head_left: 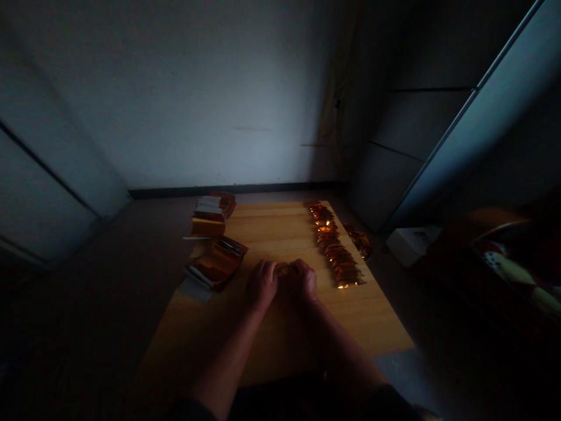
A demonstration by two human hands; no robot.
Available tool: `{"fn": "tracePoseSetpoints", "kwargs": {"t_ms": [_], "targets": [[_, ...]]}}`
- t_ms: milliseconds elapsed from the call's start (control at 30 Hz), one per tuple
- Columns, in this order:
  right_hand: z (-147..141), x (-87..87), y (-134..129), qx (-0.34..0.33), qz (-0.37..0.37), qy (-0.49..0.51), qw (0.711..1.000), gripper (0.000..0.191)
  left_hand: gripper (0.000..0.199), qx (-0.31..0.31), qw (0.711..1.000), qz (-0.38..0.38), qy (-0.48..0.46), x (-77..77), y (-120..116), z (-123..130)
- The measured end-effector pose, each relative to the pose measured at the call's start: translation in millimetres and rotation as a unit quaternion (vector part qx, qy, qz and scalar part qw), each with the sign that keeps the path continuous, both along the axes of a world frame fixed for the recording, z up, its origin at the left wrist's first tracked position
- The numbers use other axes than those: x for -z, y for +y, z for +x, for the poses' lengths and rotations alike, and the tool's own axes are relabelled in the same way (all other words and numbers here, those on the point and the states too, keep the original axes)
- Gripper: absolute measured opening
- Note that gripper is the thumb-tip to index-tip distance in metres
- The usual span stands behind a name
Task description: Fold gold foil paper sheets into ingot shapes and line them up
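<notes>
Over the middle of the wooden table, my left hand (262, 285) and my right hand (304, 280) are close together with fingers curled. Between them they pinch a small piece of gold foil paper (283, 270), mostly covered by the fingers. To the left lie loose stacks of gold foil paper sheets, a nearer stack (219, 263) and a farther stack (209, 224). Along the right side runs a row of folded gold foil papers (335, 251), packed tightly one against another. Dim light hides the finer folds.
The wooden table (263, 222) stands before a pale wall (228, 105). More shiny gold paper (358, 240) sits beyond its right edge, low down. A white box (409, 244) is on the floor at right, near a tall cabinet (394, 158).
</notes>
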State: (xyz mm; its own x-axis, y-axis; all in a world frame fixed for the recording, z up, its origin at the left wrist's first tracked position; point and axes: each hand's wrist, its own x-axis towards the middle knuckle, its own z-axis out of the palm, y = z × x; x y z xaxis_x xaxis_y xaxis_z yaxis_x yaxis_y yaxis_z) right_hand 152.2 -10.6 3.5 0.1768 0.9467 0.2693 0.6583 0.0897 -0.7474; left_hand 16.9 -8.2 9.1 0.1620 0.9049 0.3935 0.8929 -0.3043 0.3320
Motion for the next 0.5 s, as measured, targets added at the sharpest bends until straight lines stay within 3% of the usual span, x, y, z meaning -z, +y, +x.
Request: {"fn": "tracePoseSetpoints", "kwargs": {"t_ms": [167, 500], "targets": [[-0.2, -4.8, -3.0, -0.004, -0.004, -0.011, 1.0, 0.018, 0.02, -0.026, 0.999, -0.021, -0.027, 0.3, 1.8, -2.6], [-7.5, -3.9, -6.6, 0.004, -0.019, -0.17, 0.985, 0.018, 0.02, -0.045, 0.998, -0.029, -0.041, 6.4, 5.2, -4.8]]}}
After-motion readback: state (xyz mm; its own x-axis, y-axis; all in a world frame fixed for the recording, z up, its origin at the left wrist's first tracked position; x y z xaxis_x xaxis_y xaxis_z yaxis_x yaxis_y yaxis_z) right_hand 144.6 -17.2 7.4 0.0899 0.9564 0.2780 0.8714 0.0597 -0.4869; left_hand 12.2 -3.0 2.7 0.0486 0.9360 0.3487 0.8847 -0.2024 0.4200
